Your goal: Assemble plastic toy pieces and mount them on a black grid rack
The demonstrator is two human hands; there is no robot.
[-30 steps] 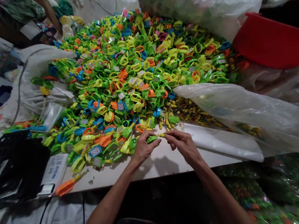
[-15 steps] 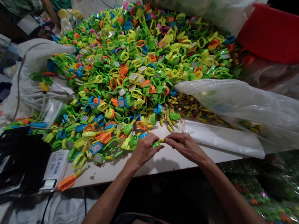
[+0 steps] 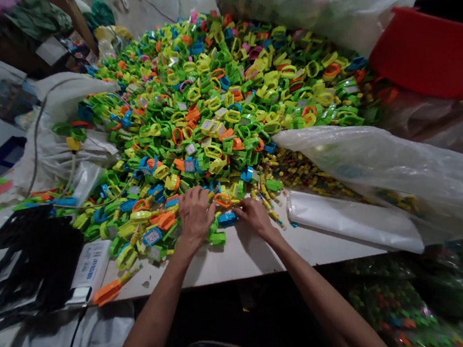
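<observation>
A big heap of small plastic ring-shaped pieces (image 3: 222,96) in green, yellow, orange and blue covers the white table (image 3: 242,259). My left hand (image 3: 194,214) lies palm down on the heap's near edge, fingers stretched over green and orange pieces. My right hand (image 3: 254,216) is beside it, fingertips pinched on a blue piece (image 3: 226,218) just below an orange ring (image 3: 222,200). A green piece (image 3: 217,238) lies loose on the table below my left hand. Small yellow stick-like parts (image 3: 268,194) are scattered to the right of my right hand.
Clear plastic bags (image 3: 375,178) lie on the right, partly over small yellow parts. A red tub (image 3: 428,53) stands at the back right. A black crate (image 3: 23,261), a white box (image 3: 88,264) and an orange piece (image 3: 109,291) sit at the left table edge. White bags and cables lie at the left.
Both hands have moved forward from the bare table edge into the heap. The green piece they were holding together now lies on the table.
</observation>
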